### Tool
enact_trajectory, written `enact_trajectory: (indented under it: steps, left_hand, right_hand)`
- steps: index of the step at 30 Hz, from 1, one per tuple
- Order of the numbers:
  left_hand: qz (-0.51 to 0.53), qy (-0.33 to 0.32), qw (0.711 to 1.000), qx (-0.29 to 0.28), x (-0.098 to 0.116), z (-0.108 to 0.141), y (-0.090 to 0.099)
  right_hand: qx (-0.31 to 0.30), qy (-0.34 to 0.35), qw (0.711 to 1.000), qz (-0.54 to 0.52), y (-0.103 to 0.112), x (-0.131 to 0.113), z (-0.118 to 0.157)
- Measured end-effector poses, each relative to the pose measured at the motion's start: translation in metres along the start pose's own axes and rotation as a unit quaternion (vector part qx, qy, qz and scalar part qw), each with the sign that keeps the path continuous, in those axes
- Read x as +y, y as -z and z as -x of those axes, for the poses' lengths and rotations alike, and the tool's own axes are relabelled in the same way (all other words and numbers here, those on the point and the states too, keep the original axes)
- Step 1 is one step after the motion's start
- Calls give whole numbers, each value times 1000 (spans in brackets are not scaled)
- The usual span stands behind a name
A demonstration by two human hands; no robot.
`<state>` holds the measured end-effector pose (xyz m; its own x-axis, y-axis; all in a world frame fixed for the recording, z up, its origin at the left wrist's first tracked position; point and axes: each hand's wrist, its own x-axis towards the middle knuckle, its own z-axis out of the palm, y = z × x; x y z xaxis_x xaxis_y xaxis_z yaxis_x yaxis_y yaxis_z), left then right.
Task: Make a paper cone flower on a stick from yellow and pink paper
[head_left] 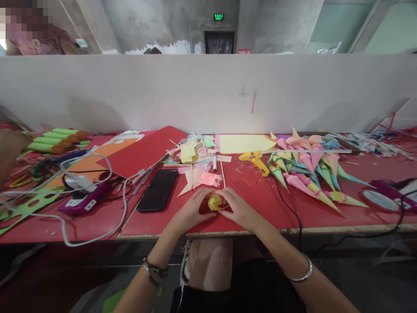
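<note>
Small yellow bundle (pixel 215 201): between both hands, close to the front edge of the red tabletop (pixel 143 224); too small to make out in detail.
Left hand (pixel 194 207): curved around the bundle's left side, with fingers bent and tips closed on it; dark bracelet (pixel 153 270) at the wrist.
Right hand (pixel 239 209): curved in from the other side, also gripping the bundle between thumb and bent fingers; silver bangle (pixel 305 273) on the forearm.
Just ahead: pink packet (pixel 210 178), thin stick (pixel 223 171), cream pointed paper (pixel 192 180), marker (pixel 214 162).
Yellow hot-glue gun (pixel 254 161): lying on its side right of centre, with a long clear rod (pixel 312 151) stretching right from its rear.
Pastel paper cones (pixel 304 182): heaped beside the gun, in pink, yellow, green and blue.
Leftward: black smartphone (pixel 157 190), red card (pixel 148 150) over orange sheets (pixel 110 153), purple power strip (pixel 84 200) with white cable (pixel 94 241).
Far left: green rolls (pixel 54 141), stacked.
Beyond: white partition (pixel 182 89), lit exit sign (pixel 218 17) above.
</note>
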<state>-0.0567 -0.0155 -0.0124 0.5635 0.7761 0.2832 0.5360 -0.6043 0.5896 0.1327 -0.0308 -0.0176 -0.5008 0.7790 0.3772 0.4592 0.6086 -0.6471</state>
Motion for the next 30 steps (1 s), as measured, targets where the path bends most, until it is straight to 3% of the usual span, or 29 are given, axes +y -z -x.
enact_trajectory:
  steps: [12,15,21,25,30]
  left_hand:
    - [-29,33,999,19,5,0,2]
    - [-35,30,998,44,2,2,4]
    - [-5,-35,991,127,-2,-6,23]
    - [-122,49,978,160,-14,-36,42]
    - [-251,167,935,186,-54,-76,71]
  right_hand:
    - [50,-29,997,52,4,-4,4]
    - [40,-38,997,50,4,-4,4]
    - [30,-53,997,55,5,-6,2]
    - [33,-53,997,54,5,-6,2]
    - [40,-58,996,47,4,-3,1]
